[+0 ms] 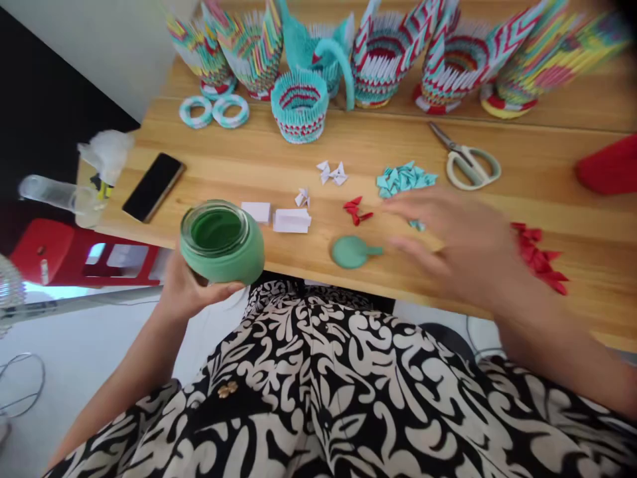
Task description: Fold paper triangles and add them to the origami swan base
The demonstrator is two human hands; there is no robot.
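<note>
My left hand (192,282) is wrapped round a green glass jar (229,252), which is uncapped and held at the table's front edge. A round green lid with a tab (350,252) lies on the wood. To its right my right hand (452,239), blurred by motion, hovers with thumb and fingers apart and nothing between them. Turquoise folded paper pieces (404,178) lie just beyond its fingers. Small red pieces (356,210) are left of the fingertips, and more red pieces (540,259) lie right of the hand. White folded pieces (332,173) and white paper slips (291,220) sit nearer the jar.
Several folded-paper baskets line the back, with a small turquoise basket (300,109) in front. Two paper rings (231,111), a phone (154,187), scissors (470,166) and a red object (608,164) lie on the wooden table (223,159).
</note>
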